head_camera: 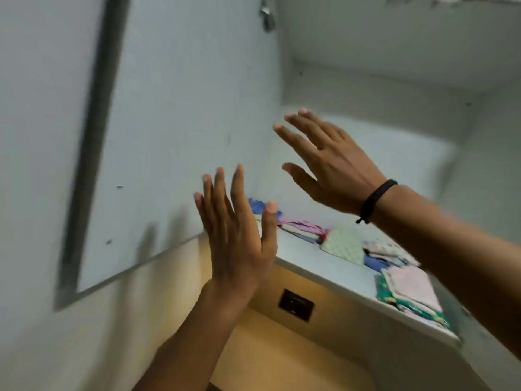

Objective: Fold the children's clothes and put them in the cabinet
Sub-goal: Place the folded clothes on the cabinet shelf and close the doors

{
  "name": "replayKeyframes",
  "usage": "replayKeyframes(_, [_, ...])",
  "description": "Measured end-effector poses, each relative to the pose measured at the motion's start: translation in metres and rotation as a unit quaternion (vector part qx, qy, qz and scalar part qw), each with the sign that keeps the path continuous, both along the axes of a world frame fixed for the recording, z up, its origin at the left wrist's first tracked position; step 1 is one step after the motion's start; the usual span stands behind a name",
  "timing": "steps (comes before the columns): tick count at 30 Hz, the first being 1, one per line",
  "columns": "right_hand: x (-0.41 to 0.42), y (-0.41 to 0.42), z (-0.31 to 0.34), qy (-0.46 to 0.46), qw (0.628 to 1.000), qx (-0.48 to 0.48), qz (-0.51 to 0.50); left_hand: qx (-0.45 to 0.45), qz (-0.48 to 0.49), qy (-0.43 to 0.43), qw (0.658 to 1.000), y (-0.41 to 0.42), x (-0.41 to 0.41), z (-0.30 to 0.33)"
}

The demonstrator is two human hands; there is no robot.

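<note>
Matt white shelf [315,259], cloth clothes [345,244]

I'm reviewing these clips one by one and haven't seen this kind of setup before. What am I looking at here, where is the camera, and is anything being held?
There is no machine here: a person does the task with bare hands. The single picture comes from a wide-angle camera worn on the person's head, looking forward and down, so the two arms reach in from the bottom edge.

The left hand is raised with straight fingers, near the open white cabinet door. The right hand, with a black wristband, is also flat and open, in front of the cabinet's inside. Neither holds anything.

On the white shelf lie folded children's clothes in small stacks: a pink and green stack nearest, a pale green piece and more behind. The picture is blurred, so finer details are unclear.
</note>
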State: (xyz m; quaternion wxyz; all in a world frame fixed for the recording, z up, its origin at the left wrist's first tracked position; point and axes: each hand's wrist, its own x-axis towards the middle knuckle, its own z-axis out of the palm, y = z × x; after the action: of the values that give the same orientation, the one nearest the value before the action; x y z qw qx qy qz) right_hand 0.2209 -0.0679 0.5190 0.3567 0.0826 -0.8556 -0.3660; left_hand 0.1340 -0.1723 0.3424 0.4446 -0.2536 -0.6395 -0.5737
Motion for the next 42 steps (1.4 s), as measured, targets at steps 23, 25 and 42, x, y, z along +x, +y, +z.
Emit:
replayKeyframes(23, [-0.045,-0.079,0.072,-0.018,0.959,0.28,0.045,0.036,-0.046,-0.119,0.991,-0.03,0.04,0.022])
replayKeyframes(25, [-0.018,-0.044,0.073,-0.028,0.957,0.284,0.053,0.029,-0.089,-0.104,0.99,0.002,0.063,0.016])
replayKeyframes(42, [0.012,0.247,0.057,-0.129,0.954,0.202,-0.182,-0.198,-0.12,-0.117,0.966,0.295,0.057,-0.001])
